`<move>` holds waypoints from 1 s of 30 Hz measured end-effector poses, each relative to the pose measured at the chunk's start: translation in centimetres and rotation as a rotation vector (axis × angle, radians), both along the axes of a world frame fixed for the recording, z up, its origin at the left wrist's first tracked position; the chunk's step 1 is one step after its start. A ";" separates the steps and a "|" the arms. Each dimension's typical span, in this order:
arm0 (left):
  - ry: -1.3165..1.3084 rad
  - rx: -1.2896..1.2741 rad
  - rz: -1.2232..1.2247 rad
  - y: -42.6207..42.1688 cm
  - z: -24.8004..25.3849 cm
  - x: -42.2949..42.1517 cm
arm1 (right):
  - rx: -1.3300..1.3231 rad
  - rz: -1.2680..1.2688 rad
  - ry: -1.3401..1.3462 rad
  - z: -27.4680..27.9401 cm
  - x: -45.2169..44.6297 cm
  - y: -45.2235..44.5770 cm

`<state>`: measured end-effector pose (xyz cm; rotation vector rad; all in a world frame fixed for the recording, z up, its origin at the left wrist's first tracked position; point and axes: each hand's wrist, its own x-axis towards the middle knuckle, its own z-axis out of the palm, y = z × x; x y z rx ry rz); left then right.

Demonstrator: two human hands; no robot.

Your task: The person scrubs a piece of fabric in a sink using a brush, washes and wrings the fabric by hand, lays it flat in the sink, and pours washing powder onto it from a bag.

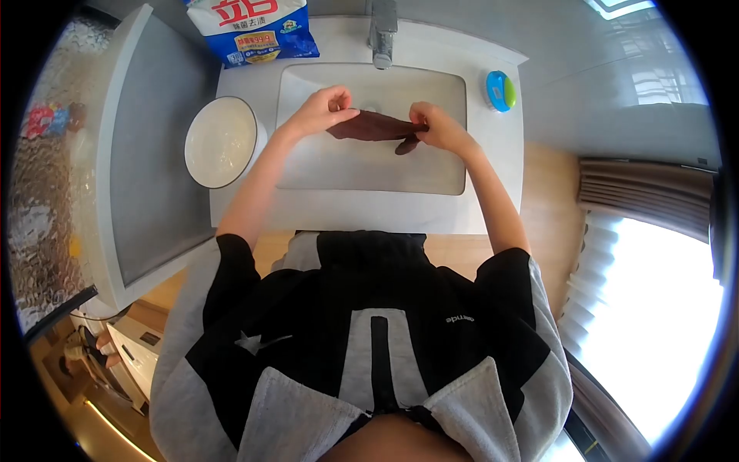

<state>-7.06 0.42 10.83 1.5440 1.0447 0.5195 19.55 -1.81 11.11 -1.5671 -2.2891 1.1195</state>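
Note:
Over the sink [308, 173], a dark brown piece of cloth that looks like a sock [373, 127] is stretched between my two hands. My left hand [322, 112] pinches its left end between thumb and fingers. At the other end, my right hand [440, 127] is closed on the fabric, and a short dark flap hangs down beside those fingers. Behind the hands, the metal faucet [382, 35] rises at the back of the sink.
A white basin [222, 142] stands on the counter [346, 209] left of the sink. A blue and white detergent bag [254, 35] is at the back left. To the right sits a small blue and green container [500, 92]. A grey-panelled partition [165, 146] borders the left side.

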 end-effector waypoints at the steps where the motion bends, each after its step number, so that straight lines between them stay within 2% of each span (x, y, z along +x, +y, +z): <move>1: -0.035 0.054 -0.013 0.3 0.0 0.1 | -0.160 -0.057 -0.008 1.2 0.0 0.2; 2: 0.055 0.097 -0.071 0.7 0.2 -0.2 | -0.318 -0.114 -0.016 2.1 0.1 0.5; 4: 0.237 0.181 -0.192 1.4 2.3 -0.5 | -0.238 -0.077 -0.117 2.7 0.3 0.8; 5: 0.201 0.172 -0.232 1.9 1.8 -0.7 | -0.199 -0.061 -0.167 2.8 0.6 1.0; 8: 0.327 0.471 -0.317 3.0 1.9 -1.4 | 0.572 0.221 0.034 0.6 2.9 1.9; 11: 0.287 0.420 -0.320 4.0 2.6 -1.8 | 0.461 0.105 0.278 -0.2 3.1 3.2; 14: 0.302 0.342 -0.252 5.4 3.7 -1.7 | 0.205 -0.040 0.282 0.3 3.0 4.4; 17: 0.301 0.474 -0.169 7.0 4.0 -1.9 | 0.251 -0.164 0.238 1.0 3.0 5.5; 20: 0.339 0.486 -0.132 8.0 5.2 -2.3 | 0.583 -0.120 0.123 3.5 3.1 5.6; 22: 0.333 0.460 -0.138 8.1 5.6 -2.6 | 0.571 -0.083 0.078 3.5 3.6 5.6; 24: 0.408 0.385 -0.242 7.5 4.1 -2.8 | 0.471 -0.074 0.110 2.5 3.7 5.2; 25: 0.436 0.446 -0.285 7.0 2.5 -2.9 | 0.417 -0.024 0.096 1.9 3.4 4.9; 28: 0.583 0.515 -0.274 4.2 -4.0 -2.7 | 0.447 0.078 0.063 -4.3 3.1 3.2; 30: 0.710 0.535 -0.290 2.2 -7.3 -1.7 | 0.337 0.095 -0.029 -8.1 2.7 1.5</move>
